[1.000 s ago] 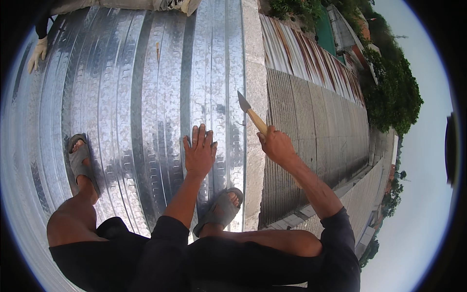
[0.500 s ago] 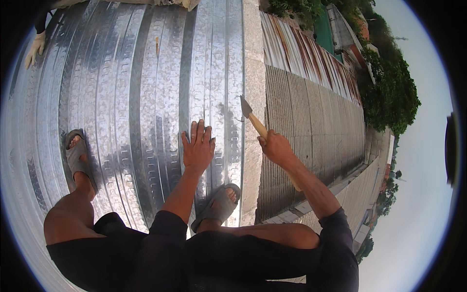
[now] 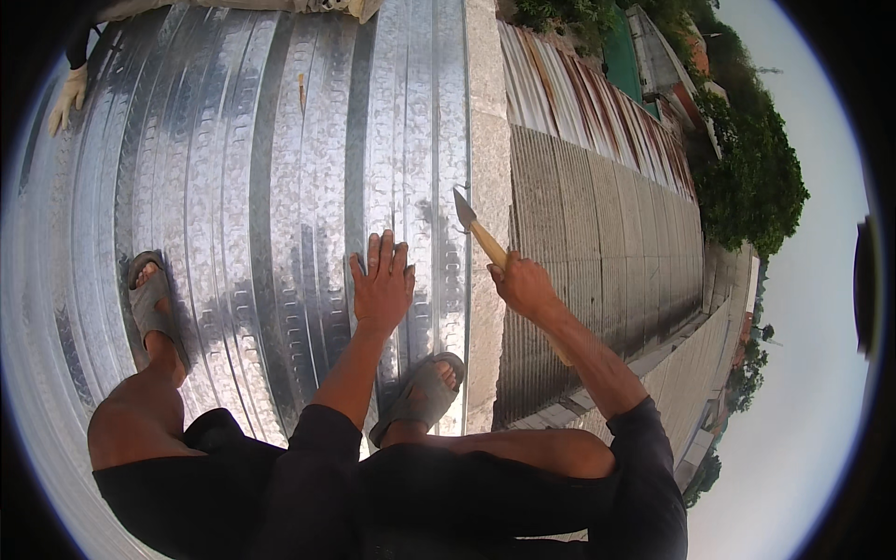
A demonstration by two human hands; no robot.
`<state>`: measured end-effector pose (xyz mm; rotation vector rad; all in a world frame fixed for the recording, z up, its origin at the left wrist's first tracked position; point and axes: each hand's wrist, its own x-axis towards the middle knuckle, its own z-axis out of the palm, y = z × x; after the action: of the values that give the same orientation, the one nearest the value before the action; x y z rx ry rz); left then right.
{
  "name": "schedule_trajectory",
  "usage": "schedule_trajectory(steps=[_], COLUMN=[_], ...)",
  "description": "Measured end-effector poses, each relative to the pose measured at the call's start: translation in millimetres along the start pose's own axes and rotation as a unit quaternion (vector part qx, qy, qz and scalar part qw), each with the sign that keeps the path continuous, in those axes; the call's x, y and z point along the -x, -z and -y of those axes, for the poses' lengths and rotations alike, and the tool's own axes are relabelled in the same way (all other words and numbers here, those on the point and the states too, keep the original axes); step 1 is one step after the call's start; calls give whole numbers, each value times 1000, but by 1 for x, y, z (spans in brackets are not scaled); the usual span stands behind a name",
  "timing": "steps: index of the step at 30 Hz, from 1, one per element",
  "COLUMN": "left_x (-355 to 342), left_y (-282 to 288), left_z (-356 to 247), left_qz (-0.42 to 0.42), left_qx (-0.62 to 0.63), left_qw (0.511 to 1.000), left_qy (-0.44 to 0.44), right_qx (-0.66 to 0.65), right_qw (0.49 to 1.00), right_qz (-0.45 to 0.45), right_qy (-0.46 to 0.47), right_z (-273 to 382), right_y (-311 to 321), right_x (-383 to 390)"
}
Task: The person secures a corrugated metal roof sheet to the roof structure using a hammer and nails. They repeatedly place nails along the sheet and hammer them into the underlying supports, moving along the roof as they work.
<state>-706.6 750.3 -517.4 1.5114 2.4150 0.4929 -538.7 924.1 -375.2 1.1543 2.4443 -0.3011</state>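
Note:
My left hand (image 3: 382,291) lies flat on the ribbed silver metal sheet (image 3: 317,187), fingers spread, holding nothing. My right hand (image 3: 525,286) is closed around the pale wooden handle of a hammer (image 3: 488,245). Its grey head tapers to a point, and the handle's end runs back under my forearm. The head is over the sheet's right edge, close to a thin bent wire (image 3: 463,230); I cannot tell whether they touch. Along that edge runs a pale concrete ledge (image 3: 487,149).
My sandalled feet stand on the sheet, the left foot (image 3: 149,303) far out and the right foot (image 3: 425,397) near the ledge. A grey corrugated roof (image 3: 597,252) lies beyond the ledge. At the upper left is another person's gloved hand (image 3: 69,98). A thin orange-brown piece (image 3: 301,93) lies farther up.
My right hand and the hammer have shifted slightly left, with the head a little lower. My left hand stays flat in nearly the same place.

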Motion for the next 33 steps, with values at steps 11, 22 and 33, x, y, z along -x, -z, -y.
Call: schedule_trajectory(steps=[11, 22, 33], left_x=[-6, 3, 1], left_y=[3, 3, 6], left_z=[-11, 3, 3], left_qz=[-34, -11, -16], left_qx=[30, 21, 5], left_qw=[999, 1000, 1000], left_qy=[-29, -9, -21], right_qx=[-4, -210, -130], right_qw=[1000, 909, 987], right_qz=[-22, -313, -68], right_qy=[-2, 178, -71], right_z=[-34, 70, 21], right_y=[-21, 113, 64], right_x=[4, -2, 3])
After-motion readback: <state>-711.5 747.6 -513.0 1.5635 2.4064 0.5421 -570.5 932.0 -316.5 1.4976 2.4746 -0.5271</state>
